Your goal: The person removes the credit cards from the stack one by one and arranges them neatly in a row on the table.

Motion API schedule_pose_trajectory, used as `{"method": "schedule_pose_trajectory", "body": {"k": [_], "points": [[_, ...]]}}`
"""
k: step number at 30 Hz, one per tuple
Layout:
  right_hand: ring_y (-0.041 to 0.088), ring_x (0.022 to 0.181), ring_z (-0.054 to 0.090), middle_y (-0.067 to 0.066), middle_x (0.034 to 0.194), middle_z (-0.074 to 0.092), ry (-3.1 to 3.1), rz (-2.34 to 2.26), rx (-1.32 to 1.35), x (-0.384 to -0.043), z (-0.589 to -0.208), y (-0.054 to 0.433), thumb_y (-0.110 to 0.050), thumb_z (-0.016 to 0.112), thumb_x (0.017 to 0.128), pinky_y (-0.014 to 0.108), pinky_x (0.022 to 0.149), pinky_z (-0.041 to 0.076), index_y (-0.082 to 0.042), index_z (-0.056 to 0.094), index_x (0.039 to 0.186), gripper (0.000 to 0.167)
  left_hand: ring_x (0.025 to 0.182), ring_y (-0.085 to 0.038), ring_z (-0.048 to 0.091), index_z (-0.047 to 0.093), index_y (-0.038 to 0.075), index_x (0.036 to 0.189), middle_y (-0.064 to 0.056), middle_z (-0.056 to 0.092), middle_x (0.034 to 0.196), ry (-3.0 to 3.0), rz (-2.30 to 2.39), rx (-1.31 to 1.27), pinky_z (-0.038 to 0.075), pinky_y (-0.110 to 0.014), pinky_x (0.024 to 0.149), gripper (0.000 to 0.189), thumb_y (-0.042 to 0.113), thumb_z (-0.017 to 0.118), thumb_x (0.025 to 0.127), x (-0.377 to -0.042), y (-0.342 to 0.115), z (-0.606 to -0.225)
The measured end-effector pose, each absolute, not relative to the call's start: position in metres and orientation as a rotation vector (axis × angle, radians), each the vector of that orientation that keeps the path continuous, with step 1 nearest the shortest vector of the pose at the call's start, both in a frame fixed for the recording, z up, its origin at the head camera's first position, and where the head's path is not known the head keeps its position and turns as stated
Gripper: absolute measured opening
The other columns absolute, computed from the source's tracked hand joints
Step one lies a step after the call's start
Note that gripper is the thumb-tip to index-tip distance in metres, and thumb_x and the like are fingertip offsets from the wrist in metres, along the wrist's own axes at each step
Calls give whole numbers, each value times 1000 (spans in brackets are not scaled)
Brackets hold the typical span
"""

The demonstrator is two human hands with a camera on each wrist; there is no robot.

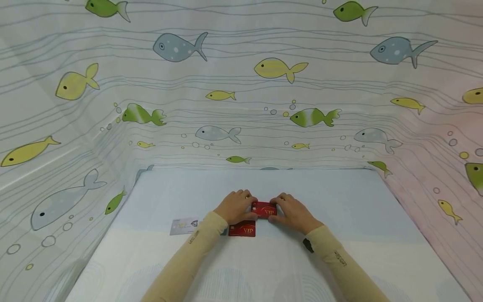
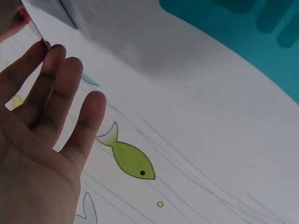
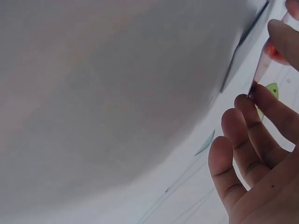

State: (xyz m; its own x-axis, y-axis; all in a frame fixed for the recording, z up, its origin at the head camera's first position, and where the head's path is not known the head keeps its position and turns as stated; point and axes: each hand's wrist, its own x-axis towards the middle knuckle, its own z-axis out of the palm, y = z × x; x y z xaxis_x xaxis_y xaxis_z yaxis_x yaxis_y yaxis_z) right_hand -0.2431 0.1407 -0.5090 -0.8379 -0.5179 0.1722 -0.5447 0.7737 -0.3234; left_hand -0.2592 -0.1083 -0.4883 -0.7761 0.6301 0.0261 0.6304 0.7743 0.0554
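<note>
A red VIP card (image 1: pixel 265 209) is held up between both hands, above the surface. My left hand (image 1: pixel 237 207) pinches its left end between thumb and fingers. At the opposite end, my right hand (image 1: pixel 294 214) pinches it the same way. From the left wrist, the left hand (image 2: pixel 51 112) has its fingertips at the thin edge of the card. In the right wrist view the right hand (image 3: pixel 261 144) grips the card (image 3: pixel 260 67), seen nearly edge-on. Another red VIP card (image 1: pixel 242 229) lies flat just below the left hand. A silver VIP card (image 1: pixel 183 225) lies farther left.
A blue card (image 1: pixel 225 231) lies between the silver and red ones, mostly hidden by the left sleeve (image 1: pixel 200 251). The pale blue and white tabletop (image 1: pixel 339 197) is bordered by fish-printed cloth walls (image 1: pixel 245 113) at the back and both sides.
</note>
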Motion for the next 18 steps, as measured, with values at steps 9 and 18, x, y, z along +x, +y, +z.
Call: {"method": "schedule_pose_trajectory", "body": {"k": [9,18], "points": [[22,106,61,4,117,62,-2888,547,879,-236,-497,146,-44,84,82,43,92,53,-13,66,127,58,112,-21,58,63,17,134,-3,62,123,-2867,-64,-1084,49,-40,98,57,55,68,92,-249,-107,-479],[20,105,61,2,117,63,-2827,583,938,-226,-491,156,-43,84,82,43,91,54,-14,67,127,56,106,-18,60,65,16,129,-2,63,118,-2803,-65,-1138,52,-36,89,53,54,67,94,-235,-105,-467]]}}
